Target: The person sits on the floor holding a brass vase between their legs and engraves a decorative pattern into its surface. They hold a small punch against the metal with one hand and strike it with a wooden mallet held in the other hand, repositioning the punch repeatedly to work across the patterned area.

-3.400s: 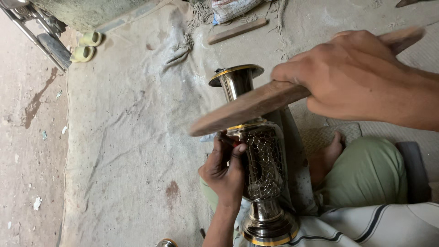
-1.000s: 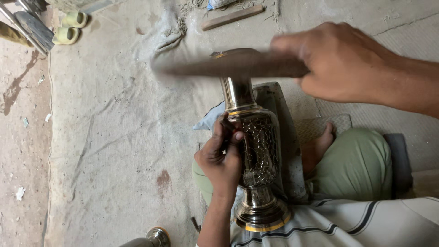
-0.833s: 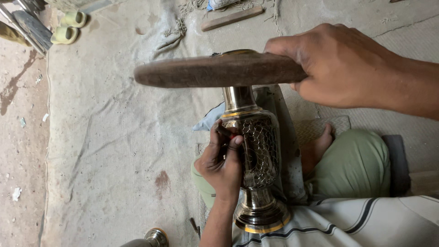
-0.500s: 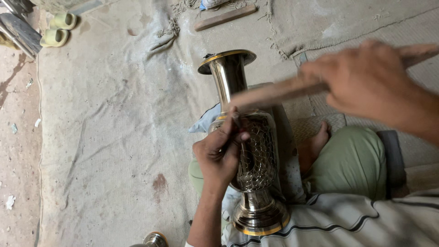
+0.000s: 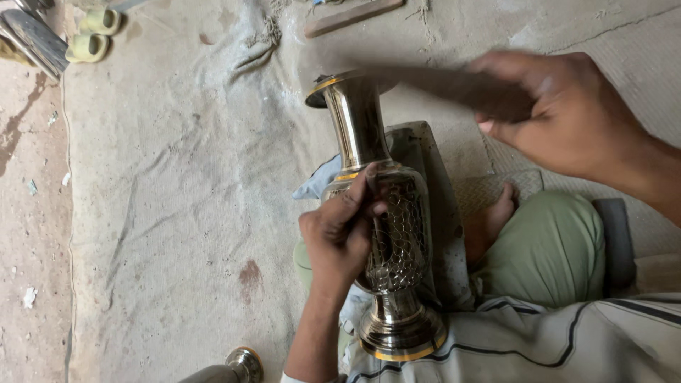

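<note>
A metal vase (image 5: 386, 227) lies at centre frame, tilted across the seated person's lap, its flared mouth pointing to the top. The left hand (image 5: 340, 237) grips the vase's patterned body, fingers closed against it. The right hand (image 5: 560, 113), upper right, is clamped around a wooden stick (image 5: 425, 81), blurred, just over the mouth. Grey cloth (image 5: 163, 198) covers the floor; green sandals (image 5: 92, 35) sit upper left.
</note>
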